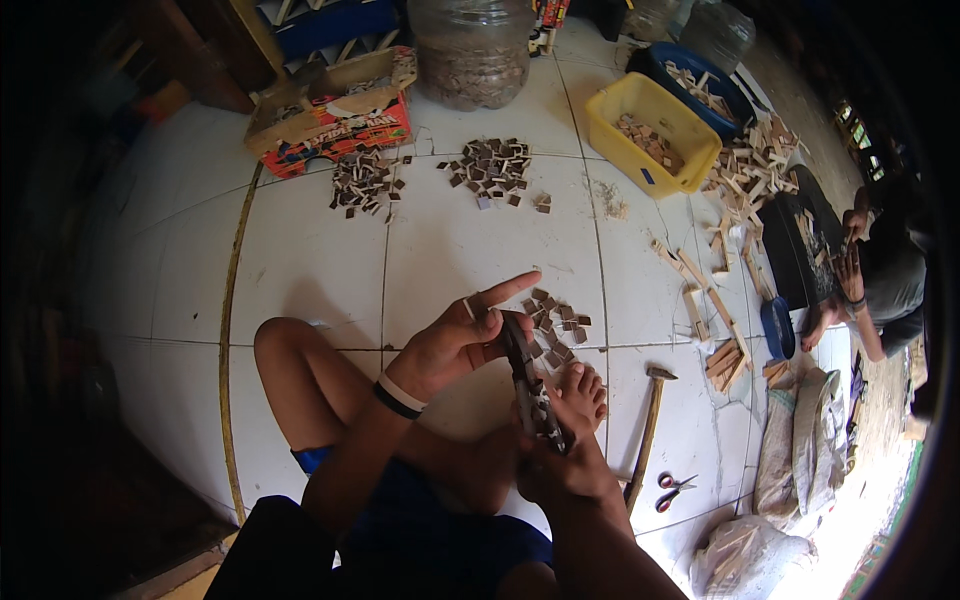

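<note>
Between my two hands is a long dark strip-like piece (522, 362) with pale patches along its lower part; I cannot make out its exact kind. My left hand (450, 340) pinches its upper end between thumb and fingers, with the index finger stretched out past it. Around its lower end my right hand (562, 462) is closed, its fingers partly hidden. Just beyond the strip, a small group of brown square chips (560, 322) lies on the tiled floor, close to my bare foot (582, 395).
A hammer (650, 425) and scissors (672, 490) lie at right. Two chip piles (490, 170) (365, 182) sit ahead, before a cardboard box (335, 125) and clear plastic container (470, 55). A yellow tub (650, 140), wood scraps (750, 170) and another person (885, 270) are at far right.
</note>
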A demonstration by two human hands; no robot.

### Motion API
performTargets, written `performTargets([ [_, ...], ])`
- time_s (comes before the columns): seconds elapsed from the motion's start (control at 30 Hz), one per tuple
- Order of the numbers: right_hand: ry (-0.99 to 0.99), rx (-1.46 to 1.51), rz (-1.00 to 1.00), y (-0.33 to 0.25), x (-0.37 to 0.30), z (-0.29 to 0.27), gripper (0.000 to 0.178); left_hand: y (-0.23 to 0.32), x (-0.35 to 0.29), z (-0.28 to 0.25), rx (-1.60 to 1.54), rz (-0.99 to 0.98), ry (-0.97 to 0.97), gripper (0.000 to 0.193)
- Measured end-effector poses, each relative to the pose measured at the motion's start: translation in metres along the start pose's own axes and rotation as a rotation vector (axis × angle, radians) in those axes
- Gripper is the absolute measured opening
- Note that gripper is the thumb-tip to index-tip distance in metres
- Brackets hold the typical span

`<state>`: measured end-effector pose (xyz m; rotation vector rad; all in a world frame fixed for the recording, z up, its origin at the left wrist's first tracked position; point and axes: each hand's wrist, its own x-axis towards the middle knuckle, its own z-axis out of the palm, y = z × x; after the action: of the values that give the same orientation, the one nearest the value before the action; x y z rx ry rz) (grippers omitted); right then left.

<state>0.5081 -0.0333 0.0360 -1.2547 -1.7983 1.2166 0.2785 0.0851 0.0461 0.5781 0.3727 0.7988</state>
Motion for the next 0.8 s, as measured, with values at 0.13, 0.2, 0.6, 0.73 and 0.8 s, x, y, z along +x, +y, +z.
performTargets([
  [0.13, -0.214, 0.612, 0.061, -0.003, 0.000, -0.004, 0.064, 0.000, -0.008, -0.002, -0.112, -0.006, -0.052, 0.094],
  [0.2, -0.269, 0.585, 0.084, -0.005, 0.000, -0.007, 0.071, 0.000, -0.011, -0.002, -0.110, -0.016, -0.024, 0.102],
  [0.6, -0.167, 0.510, 0.151, 0.006, 0.000, 0.000, 0.062, -0.007, -0.023, -0.006, 0.216, 0.276, 0.277, 0.059],
  [0.73, -0.136, 0.606, 0.143, -0.001, 0.000, 0.002, 0.065, 0.007, -0.023, -0.005, 0.373, 0.350, 0.309, 0.039],
  [0.8, -0.119, 0.487, 0.106, 0.000, 0.004, 0.001, 0.069, 0.012, -0.023, -0.003, 0.544, 0.373, 0.370, 0.038],
])
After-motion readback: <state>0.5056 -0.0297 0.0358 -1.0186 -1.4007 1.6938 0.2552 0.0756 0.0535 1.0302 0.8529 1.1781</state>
